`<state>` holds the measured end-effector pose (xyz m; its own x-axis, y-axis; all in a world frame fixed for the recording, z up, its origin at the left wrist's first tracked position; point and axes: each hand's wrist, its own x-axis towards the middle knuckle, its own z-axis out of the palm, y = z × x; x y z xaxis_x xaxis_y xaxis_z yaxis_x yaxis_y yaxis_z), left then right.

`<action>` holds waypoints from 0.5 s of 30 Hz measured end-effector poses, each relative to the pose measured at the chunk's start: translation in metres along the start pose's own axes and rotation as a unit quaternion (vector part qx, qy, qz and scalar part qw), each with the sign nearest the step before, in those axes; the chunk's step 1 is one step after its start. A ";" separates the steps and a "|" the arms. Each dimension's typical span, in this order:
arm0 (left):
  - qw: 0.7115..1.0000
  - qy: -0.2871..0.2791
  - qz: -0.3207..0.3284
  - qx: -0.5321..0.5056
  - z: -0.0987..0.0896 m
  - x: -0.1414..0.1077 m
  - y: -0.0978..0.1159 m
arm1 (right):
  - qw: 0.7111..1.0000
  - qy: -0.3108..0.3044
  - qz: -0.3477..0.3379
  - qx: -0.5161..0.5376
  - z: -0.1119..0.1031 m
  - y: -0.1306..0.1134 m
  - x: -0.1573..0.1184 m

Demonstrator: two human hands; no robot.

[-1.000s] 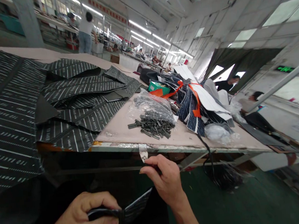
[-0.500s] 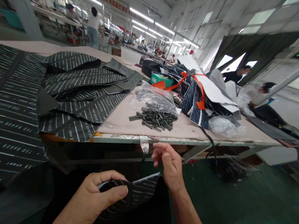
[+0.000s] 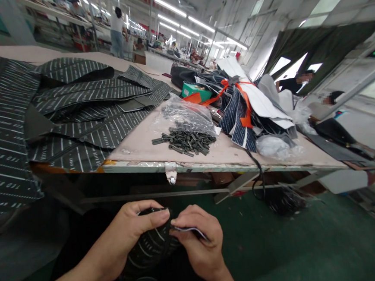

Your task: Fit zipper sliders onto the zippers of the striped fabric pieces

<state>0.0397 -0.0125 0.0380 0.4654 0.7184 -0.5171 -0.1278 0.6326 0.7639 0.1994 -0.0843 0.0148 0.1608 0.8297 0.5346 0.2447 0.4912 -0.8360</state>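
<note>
A dark fabric piece with white stripes and lettering (image 3: 150,246) hangs over my lap, below the table's front edge. My left hand (image 3: 137,224) pinches its upper edge between thumb and fingers. Close beside it on the right, my right hand (image 3: 200,237) is closed on the same piece, whose pale edge shows between thumb and fingers. The two thumbs almost meet. Fingertips on the far side of the fabric are partly hidden.
On the table (image 3: 133,153) lie striped dark panels (image 3: 89,96), a heap of small dark strips (image 3: 190,141) by a clear plastic bag (image 3: 185,114), a green box (image 3: 196,91) and bundled pieces with orange ties (image 3: 245,105). People stand farther back.
My right hand has come down and left from near the table edge and closed on the fabric. My left hand keeps its hold. The camera view has shifted slightly.
</note>
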 end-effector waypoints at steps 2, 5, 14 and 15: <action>0.999 0.003 -0.020 -0.044 0.003 0.002 0.001 | 0.997 -0.009 -0.053 -0.051 -0.002 -0.003 -0.001; 0.999 0.004 -0.008 -0.046 -0.004 0.002 -0.004 | 0.997 0.036 -0.028 -0.054 0.002 -0.002 0.000; 0.997 -0.039 0.059 -0.007 -0.008 -0.003 -0.023 | 0.973 0.162 0.163 0.037 0.012 0.008 0.006; 0.998 -0.018 0.065 0.011 -0.006 -0.003 -0.022 | 0.971 0.154 0.177 0.045 0.010 0.007 0.006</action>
<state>0.0356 -0.0268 0.0207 0.4781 0.7824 -0.3991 -0.1698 0.5282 0.8320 0.1922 -0.0730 0.0114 0.5008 0.8392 0.2118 0.0396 0.2223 -0.9742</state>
